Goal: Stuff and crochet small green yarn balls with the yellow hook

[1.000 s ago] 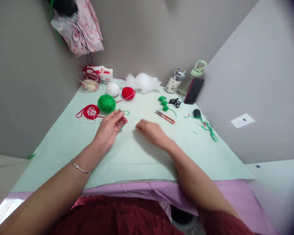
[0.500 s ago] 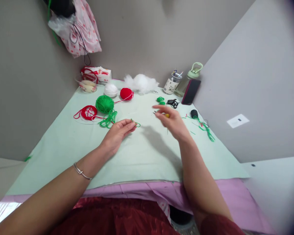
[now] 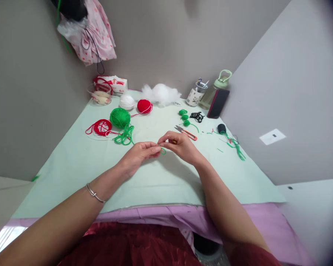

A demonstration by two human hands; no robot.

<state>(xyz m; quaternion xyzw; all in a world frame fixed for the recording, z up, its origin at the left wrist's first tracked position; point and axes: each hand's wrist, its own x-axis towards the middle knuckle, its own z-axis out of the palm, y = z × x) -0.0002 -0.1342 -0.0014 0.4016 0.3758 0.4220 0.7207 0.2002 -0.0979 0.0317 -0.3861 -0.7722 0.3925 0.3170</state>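
Note:
My left hand [image 3: 141,155] is closed, pinching a small loop of green yarn [image 3: 163,151] between thumb and fingertips. A strand runs from it toward the loose green yarn [image 3: 124,135]. Fingertips touching the left ones, my right hand [image 3: 180,146] is closed round a crochet hook [image 3: 174,142]; only a bit of its yellow handle shows, and the tip is hidden. Orange-handled thread snips [image 3: 186,133] lie just beyond the right hand. Past them sit small green crocheted pieces [image 3: 184,117].
Green [image 3: 120,118], red [image 3: 144,106] and white [image 3: 127,102] yarn balls stand at the back left, near white stuffing [image 3: 161,94]. To the back right are a pen cup [image 3: 194,95], a bottle [image 3: 211,94] and a leaning phone [image 3: 218,104]. Yarn scraps [image 3: 238,149] lie at right.
My right hand has come left and nearer, bringing the hook to the yarn loop at my left fingertips. The snips it covered now show. My left hand has shifted slightly right.

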